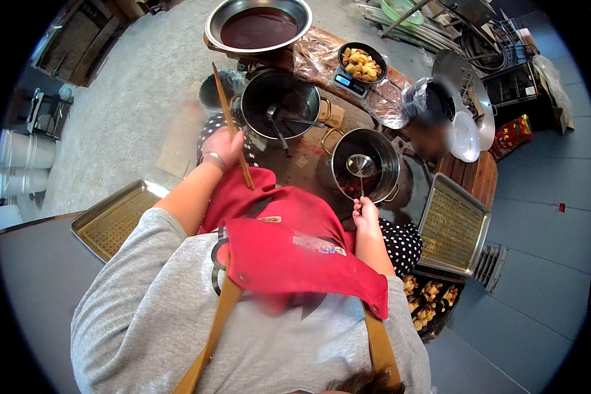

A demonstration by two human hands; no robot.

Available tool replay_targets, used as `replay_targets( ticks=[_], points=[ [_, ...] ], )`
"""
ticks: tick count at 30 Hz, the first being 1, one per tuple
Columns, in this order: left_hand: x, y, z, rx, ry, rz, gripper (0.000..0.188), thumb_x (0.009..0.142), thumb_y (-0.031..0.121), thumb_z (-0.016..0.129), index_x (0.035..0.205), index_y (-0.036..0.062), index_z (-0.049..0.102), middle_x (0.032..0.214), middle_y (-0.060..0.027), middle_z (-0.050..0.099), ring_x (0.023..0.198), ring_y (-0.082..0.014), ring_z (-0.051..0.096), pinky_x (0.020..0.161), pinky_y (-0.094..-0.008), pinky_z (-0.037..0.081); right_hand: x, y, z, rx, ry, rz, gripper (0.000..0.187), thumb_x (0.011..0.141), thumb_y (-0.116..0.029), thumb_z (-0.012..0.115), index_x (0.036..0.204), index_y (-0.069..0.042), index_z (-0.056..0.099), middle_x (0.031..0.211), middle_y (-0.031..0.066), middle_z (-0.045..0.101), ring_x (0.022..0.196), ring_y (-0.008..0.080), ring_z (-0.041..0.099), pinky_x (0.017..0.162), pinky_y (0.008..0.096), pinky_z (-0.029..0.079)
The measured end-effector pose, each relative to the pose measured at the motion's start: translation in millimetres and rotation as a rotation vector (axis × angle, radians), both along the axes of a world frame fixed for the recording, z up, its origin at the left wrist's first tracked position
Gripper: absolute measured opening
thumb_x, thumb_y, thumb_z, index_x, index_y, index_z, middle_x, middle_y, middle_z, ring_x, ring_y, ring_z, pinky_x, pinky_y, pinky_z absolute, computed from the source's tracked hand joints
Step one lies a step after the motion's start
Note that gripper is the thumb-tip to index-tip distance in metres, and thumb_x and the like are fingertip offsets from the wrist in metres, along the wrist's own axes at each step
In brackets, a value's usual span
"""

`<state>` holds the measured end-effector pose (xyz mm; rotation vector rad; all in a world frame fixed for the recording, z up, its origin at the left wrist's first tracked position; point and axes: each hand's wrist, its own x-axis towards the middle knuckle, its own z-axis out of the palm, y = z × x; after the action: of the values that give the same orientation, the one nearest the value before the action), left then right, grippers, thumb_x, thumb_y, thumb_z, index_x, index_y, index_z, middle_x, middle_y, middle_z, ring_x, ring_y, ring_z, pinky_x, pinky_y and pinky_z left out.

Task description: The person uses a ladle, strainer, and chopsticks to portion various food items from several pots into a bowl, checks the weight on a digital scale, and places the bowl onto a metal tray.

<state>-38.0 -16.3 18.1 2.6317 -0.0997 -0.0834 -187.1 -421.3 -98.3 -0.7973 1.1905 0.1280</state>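
Observation:
My left hand (223, 147) is closed around a pair of long wooden chopsticks (226, 105), which point up and away from me. Lower and to the right, my right hand (366, 214) grips the thin handle of a metal ladle (360, 165). The ladle's round bowl is over the opening of a deep two-handled pot (393, 157) with dark, reddish contents. To its left stands a second dark pot (245, 109) with dark-handled utensils (277, 130) resting inside. Beyond the pots, a small black bowl of yellowish chunks (361, 64) sits on a digital scale (350, 84).
A wide steel basin (210, 29) of dark red-brown liquid stands at the far edge of the wooden bench (320, 41). Perforated metal trays lie at left (115, 220) and right (453, 223). Several filled black containers (432, 299) sit at lower right. Crumpled plastic wrap (391, 105) covers part of the bench.

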Motion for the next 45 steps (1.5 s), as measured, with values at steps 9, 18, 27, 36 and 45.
replay_targets(
  ticks=[9,18,27,36,45],
  points=[
    [-0.2,8.9,-13.0,-0.001,-0.033,0.033,0.039,0.088,0.038,0.04,0.082,0.0044,0.059,0.085,-0.0185,0.06,0.082,-0.0368,0.057,0.07,-0.0434,0.045,-17.6,-2.7,-25.9,-0.973,0.037,0.651,0.048,0.076,-0.007,0.057,0.122,0.004,0.047,0.113,0.0161,0.058,0.1,0.0231,0.056,0.089,0.0288,0.041],
    [19.1,-49.7,-22.3,-1.495,0.37,0.518,0.031,0.09,0.033,0.047,0.067,0.0116,0.05,0.057,-0.0015,0.049,0.052,-0.0128,0.05,0.046,-0.0251,0.038,39.9,75.4,89.6,-1.392,-0.515,1.007,0.065,0.073,-0.031,0.066,0.127,-0.002,0.042,0.121,0.0207,0.048,0.111,0.0353,0.047,0.094,0.0385,0.039],
    [-4.8,-145.4,51.3,-1.687,0.938,0.292,0.038,0.092,0.044,0.04,0.078,0.0128,0.056,0.069,-0.0009,0.055,0.062,-0.0113,0.052,0.058,-0.0246,0.042,130.9,147.5,185.5,-1.466,-1.18,0.728,0.029,0.086,-0.021,0.051,0.105,-0.001,0.056,0.093,0.014,0.057,0.08,0.026,0.057,0.072,0.036,0.046],
    [24.7,-9.2,-1.6,0.222,-0.222,-0.041,0.026,0.076,0.032,0.055,0.083,0.0089,0.065,0.098,-0.007,0.06,0.101,-0.0233,0.052,0.09,-0.0391,0.037,202.1,13.7,166.2,-0.495,-0.855,-0.144,0.023,0.092,-0.026,0.048,0.085,-0.004,0.047,0.084,0.0089,0.056,0.076,0.0218,0.062,0.069,0.0308,0.052],
    [43.5,-11.3,-1.7,0.234,-0.114,-0.001,0.014,0.073,0.02,0.057,0.082,0.0109,0.063,0.1,-0.0051,0.058,0.104,-0.024,0.05,0.091,-0.0385,0.035,299.9,-44.0,133.9,-1.225,-0.804,0.404,0.027,0.09,-0.026,0.051,0.087,0.0,0.056,0.078,0.008,0.06,0.071,0.0164,0.058,0.065,0.0295,0.046]
  ],
)
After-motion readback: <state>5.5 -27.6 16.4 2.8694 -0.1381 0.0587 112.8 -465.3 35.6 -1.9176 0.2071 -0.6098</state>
